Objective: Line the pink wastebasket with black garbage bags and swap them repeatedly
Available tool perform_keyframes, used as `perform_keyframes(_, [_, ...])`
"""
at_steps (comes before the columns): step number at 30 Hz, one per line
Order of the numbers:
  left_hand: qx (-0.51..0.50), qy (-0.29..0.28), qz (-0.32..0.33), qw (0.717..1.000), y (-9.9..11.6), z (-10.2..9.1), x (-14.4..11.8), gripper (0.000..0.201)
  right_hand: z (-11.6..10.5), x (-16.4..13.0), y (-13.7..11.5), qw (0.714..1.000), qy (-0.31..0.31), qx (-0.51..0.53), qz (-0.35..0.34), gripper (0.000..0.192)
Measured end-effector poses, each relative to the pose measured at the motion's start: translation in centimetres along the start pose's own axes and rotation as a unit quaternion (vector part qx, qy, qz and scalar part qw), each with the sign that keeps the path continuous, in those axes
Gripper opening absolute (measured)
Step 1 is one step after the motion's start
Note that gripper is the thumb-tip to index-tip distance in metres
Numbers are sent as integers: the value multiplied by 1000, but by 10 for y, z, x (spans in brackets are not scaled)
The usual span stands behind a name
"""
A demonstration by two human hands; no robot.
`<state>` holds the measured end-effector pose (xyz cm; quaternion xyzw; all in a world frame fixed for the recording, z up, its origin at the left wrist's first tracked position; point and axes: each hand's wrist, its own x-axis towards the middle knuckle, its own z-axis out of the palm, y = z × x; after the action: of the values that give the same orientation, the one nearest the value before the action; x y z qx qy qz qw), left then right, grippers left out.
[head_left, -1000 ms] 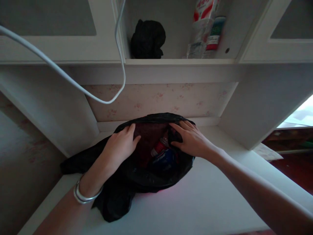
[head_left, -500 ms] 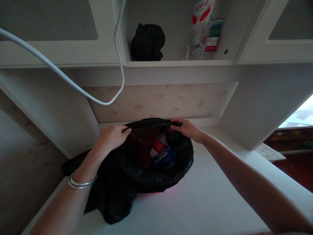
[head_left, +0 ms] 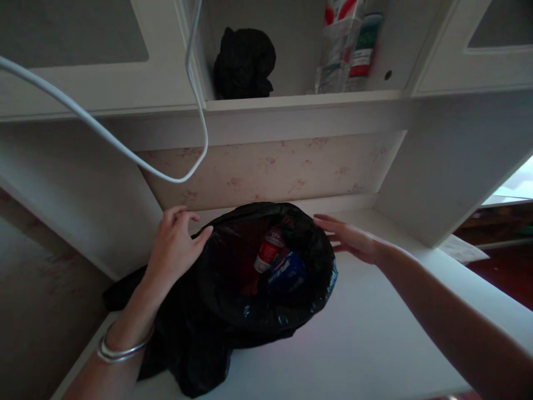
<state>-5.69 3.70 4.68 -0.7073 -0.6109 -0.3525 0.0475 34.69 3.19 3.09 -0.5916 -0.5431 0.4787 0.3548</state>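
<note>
I'd smooth the black bag's rim [head_left: 266, 329] evenly all round — left hand [head_left: 175, 243] curled, thumb apart; right hand [head_left: 353, 240] with fingers slightly spread, neither pinching

White cabinet [head_left: 300, 118], floral-patterned wall [head_left: 266, 169], white countertop [head_left: 375, 316], dark red floor [head_left: 510, 289]

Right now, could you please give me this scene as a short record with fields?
Left hand: open, thumb at the left rim of the black bag
Right hand: open, fingers by the bag's right rim; contact unclear
Bag: mouth open, on the white surface
Inside: red-labelled bottle, blue package
Shelf above: black bundle
Left wrist: silver bangles
</note>
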Motion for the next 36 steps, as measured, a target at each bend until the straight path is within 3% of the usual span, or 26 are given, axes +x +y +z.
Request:
perform_keyframes(2, [-88,-72,-17,993,0,7,4,71,0,-5,5,994,-82,40,58,66])
perform_keyframes(4, [-148,-150,-53,976,2,14,6,75,-1,-4,5,988,-112,66,87,60])
perform_keyframes(6, [-154,-158,-71,973,5,18,5,70,-3,2,2,991,-89,58,77,54])
perform_keyframes(8, [-138,-131,-76,979,9,18,2,63,-6,9,-4,997,-56,32,49,48])
perform_keyframes(12, [-101,-67,-74,990,19,10,-12,60,-5,17,-23,999,18,-30,-16,34])
perform_keyframes(15, [-81,-63,-74,992,28,3,-24,58,1,16,-39,993,69,-78,-60,23])
perform_keyframes(20, [-121,-128,-92,980,47,-10,-42,52,9,12,-72,958,153,-192,-146,19])
perform_keyframes(24, [-107,-235,-58,964,63,-29,-53,45,7,4,-94,894,196,-277,-292,16])
perform_keyframes(26, [-63,-209,-33,975,68,-35,-52,46,5,-1,-101,879,198,-232,-367,13])
perform_keyframes(29, [-82,-103,-30,991,76,-34,-37,59,6,-12,-109,879,166,-121,-431,15])
perform_keyframes(31, [-126,-55,-11,991,84,-26,-21,82,9,-21,-112,889,95,-91,-439,19])
perform_keyframes(33, [-153,-60,28,986,93,-15,-4,94,13,-29,-113,896,-1,-103,-433,21])
perform_keyframes(36, [-197,-138,25,970,99,2,19,75,16,-36,-110,890,-76,-183,-412,45])
